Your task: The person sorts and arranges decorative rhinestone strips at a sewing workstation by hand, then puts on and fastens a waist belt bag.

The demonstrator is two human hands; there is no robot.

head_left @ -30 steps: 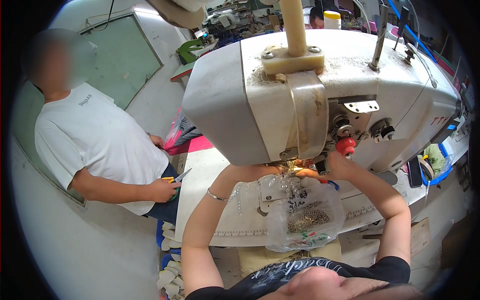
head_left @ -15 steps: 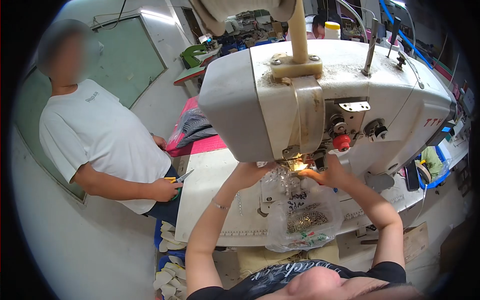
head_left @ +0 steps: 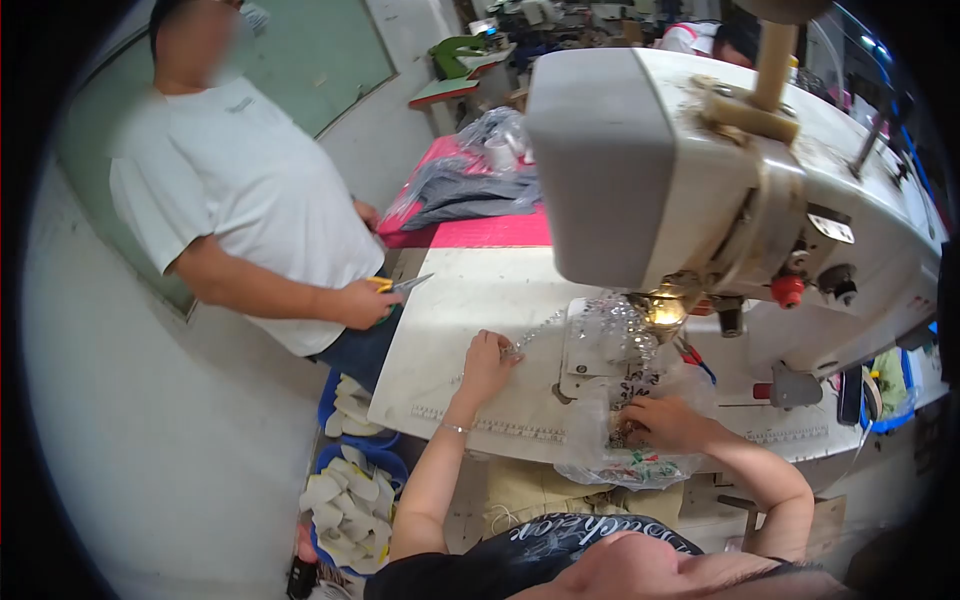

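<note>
My left hand (head_left: 487, 365) rests on the pale sewing table with its fingers pinched on the end of a sparkling, clear beaded strand (head_left: 540, 330). That strand runs over to a heap of similar strands (head_left: 618, 325) under the needle area of the white sewing machine (head_left: 605, 165), whose lamp is lit. My right hand (head_left: 665, 422) dips into a plastic-lined box (head_left: 590, 440) at the table's front edge. Its fingers curl downward over the contents, small metal pieces, and its fingertips are partly hidden.
A co-worker in a white T-shirt (head_left: 250, 190) stands at the left, holding scissors (head_left: 405, 285) over the table edge. Red-handled pliers (head_left: 697, 362) lie beside the machine. Blue baskets of pale cut pieces (head_left: 345, 510) stand on the floor; a phone (head_left: 850, 393) lies at right.
Both hands have come away from the needle area. My left hand moved left and down with the strand; my right hand lowered into the box. The view has shifted left.
</note>
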